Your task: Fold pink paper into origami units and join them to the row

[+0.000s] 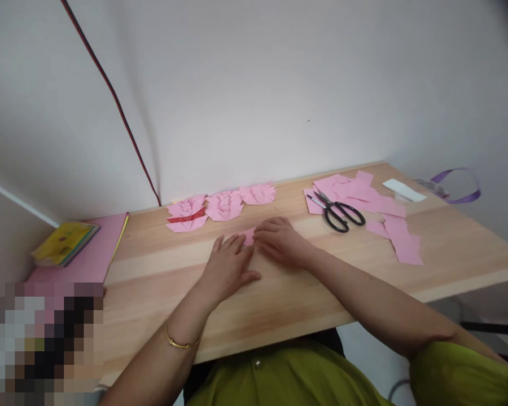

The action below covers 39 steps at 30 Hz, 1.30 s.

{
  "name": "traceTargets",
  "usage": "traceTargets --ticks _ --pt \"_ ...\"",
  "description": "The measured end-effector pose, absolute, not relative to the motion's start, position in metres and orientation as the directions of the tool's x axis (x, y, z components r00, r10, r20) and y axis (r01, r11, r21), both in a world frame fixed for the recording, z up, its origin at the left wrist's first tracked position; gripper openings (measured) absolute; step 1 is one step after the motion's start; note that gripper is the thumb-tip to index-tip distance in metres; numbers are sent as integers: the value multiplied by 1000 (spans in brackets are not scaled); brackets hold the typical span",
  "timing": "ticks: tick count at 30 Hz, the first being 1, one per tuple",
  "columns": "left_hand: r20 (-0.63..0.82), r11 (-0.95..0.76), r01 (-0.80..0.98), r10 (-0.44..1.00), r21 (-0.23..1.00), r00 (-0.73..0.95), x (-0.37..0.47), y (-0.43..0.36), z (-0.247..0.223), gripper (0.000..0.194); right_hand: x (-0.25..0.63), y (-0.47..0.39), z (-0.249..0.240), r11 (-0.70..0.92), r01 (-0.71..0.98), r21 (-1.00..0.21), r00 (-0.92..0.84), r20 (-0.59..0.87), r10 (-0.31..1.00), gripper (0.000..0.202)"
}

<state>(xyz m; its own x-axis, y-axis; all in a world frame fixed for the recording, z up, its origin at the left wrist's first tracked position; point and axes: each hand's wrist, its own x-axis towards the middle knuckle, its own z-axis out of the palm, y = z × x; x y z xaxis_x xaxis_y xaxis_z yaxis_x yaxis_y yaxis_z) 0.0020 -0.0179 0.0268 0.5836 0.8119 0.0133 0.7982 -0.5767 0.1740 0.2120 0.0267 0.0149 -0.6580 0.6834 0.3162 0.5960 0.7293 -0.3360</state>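
A small piece of pink paper [248, 237] lies on the wooden table, mostly hidden beneath my hands. My left hand [227, 266] rests flat with its fingers spread, the fingertips at the left side of the paper. From the right, my right hand [283, 241] lies palm down over the paper's other end, its fingers stretched out close together. Just behind them stand cut and folded pink paper shapes: one on the left [188, 210] with a red strip across it, one in the middle [224, 205], and one on the right [258, 194].
Black-handled scissors [337, 213] and a pen [317, 201] lie on pink paper scraps [400, 239] at the right. A white strip [404, 190] and a purple ribbon loop [465, 194] are farther right. At left, a yellow packet [65, 243] sits on pink sheets [99, 256].
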Motion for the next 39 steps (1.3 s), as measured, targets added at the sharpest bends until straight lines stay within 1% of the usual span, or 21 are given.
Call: traceTargets --ticks 1,3,7,10,12,15,17,19,25,27,29,32,34,36,37,39 --pt "14 -578 797 811 174 585 2 -18 27 59 210 25 15 745 575 -338 -688 295 664 22" --pt "9 -576 800 812 170 583 2 -18 27 57 210 26 13 726 597 -340 -681 262 683 22" --pt "-1 -572 802 814 169 581 1 -19 29 54 221 35 10 591 737 -329 -528 266 807 24" --pt "4 -579 798 810 163 587 1 -18 30 49 226 40 9 532 780 -330 -456 283 844 24" --pt "3 -582 799 808 153 589 0 -18 31 46 224 40 9 557 757 -342 -467 313 827 24" --pt "3 -581 800 810 150 587 0 -17 31 44 217 37 9 674 646 -359 -578 347 739 23" --pt "4 -578 800 811 162 585 1 -17 30 45 212 34 9 722 586 -367 -642 334 690 21" --pt "5 -570 802 816 177 578 1 -17 30 48 209 32 8 722 583 -372 -653 313 689 20" --pt "-4 -539 824 837 173 548 -2 -12 25 56 209 37 3 666 627 -404 -591 310 745 18" --pt "25 -541 821 837 181 546 -3 -9 21 54 210 40 1 657 626 -420 -574 321 753 17" --pt "60 -543 814 837 205 544 -4 -5 18 48 210 43 -1 633 634 -445 -535 339 774 21" --pt "143 -540 802 842 255 521 -6 1 13 36 210 45 -2 572 657 -491 -466 333 820 37" --pt "201 -544 789 839 285 506 -6 4 10 32 208 47 0 546 678 -492 -461 294 837 50" --pt "253 -551 777 833 305 492 -6 6 7 29 205 48 3 521 712 -470 -470 231 852 56" --pt "277 -553 772 831 313 483 -6 7 5 27 203 50 6 499 734 -460 -468 190 863 55" --pt "318 -552 763 829 336 460 -5 8 1 21 197 54 14 424 785 -451 -435 85 896 46"
